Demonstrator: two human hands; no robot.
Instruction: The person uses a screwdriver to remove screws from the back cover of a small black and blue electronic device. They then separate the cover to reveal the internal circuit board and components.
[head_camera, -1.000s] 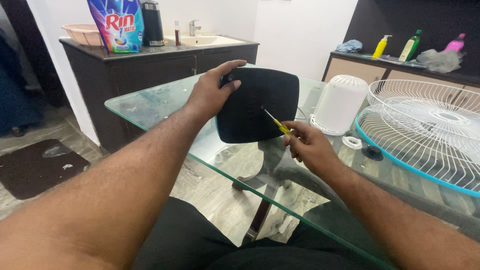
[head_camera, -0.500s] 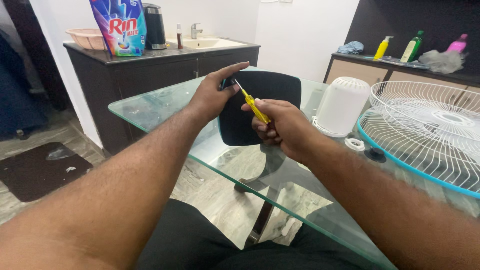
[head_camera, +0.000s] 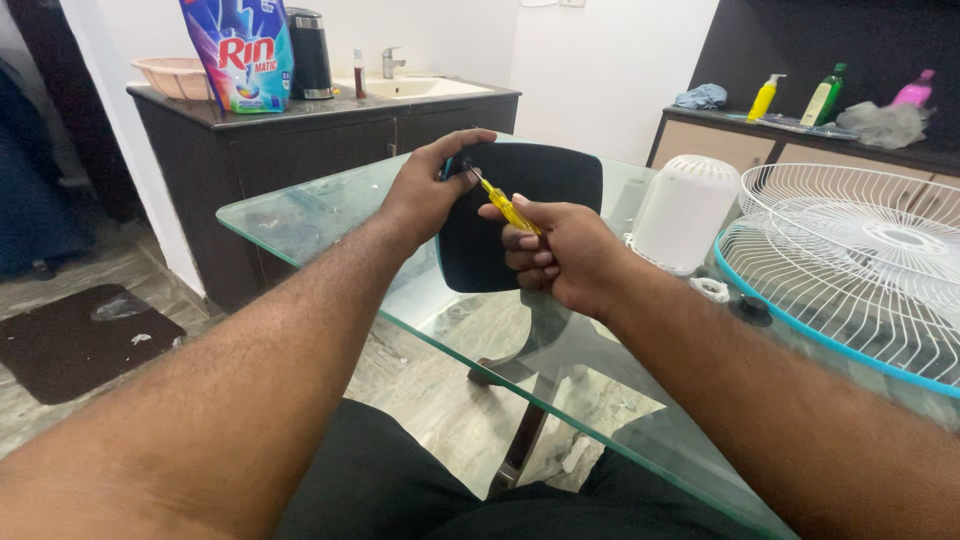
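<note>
The right hand (head_camera: 565, 255) has brought the screwdriver (head_camera: 503, 204) up to the black panel's (head_camera: 520, 220) top corner.

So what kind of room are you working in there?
Probably a home utility or kitchen area: a dark counter with a sink and tap, a detergent pouch on it, and a glass table holding white fan grilles.

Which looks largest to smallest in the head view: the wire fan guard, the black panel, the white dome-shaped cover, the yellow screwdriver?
1. Wire fan guard, cut off by the frame edge.
2. Black panel.
3. White dome-shaped cover; farther from the camera, so this rank is unsure.
4. Yellow screwdriver, partly hidden in the right hand.
</note>
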